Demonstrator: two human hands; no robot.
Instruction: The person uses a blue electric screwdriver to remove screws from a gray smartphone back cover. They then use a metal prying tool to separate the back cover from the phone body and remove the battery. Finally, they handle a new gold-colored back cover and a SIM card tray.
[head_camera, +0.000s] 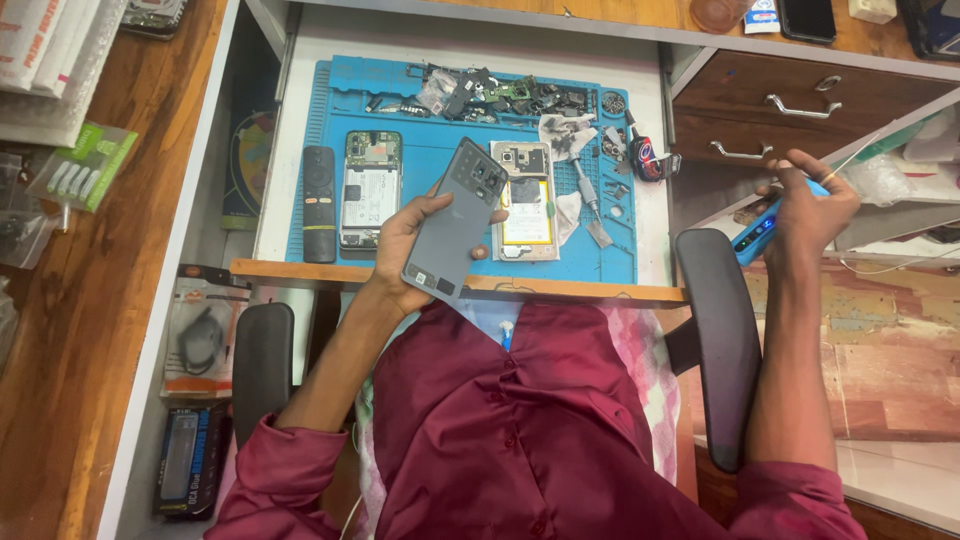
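**Op:** Over the blue repair mat (310, 150), L hand (405, 245) is clamped round a grey phone back cover (455, 220), camera cutouts up, held tilted just above the desk's front edge. I'd say it's off its phone, not yet fitted to anything.

**Sup:** R hand?

**Op:** R hand (810, 205) is well apart, out past the chair armrest (720, 340), fingers closed on a blue handheld tool (760, 232); something thin sticks out above the knuckles too, can't tell what. Near the open drawer.

**Sup:** What's on the mat?

**Op:** Two opened phones. One w/ battery and board exposed (370, 190), just beside a black remote (319, 203). Second opened phone (525, 200) lies partly behind the cover, yellow-edged battery showing. Screwdriver (588, 195) and white tissue next to it, pile of loose parts (500, 95) along the top edge.

**Sup:** Progress?

**Op:** My read: teardown's done, both units open, screws out. Reassembly not started — cover in hand, internals bare. Roughly midway, but which phone the cover belongs to, can't tell.
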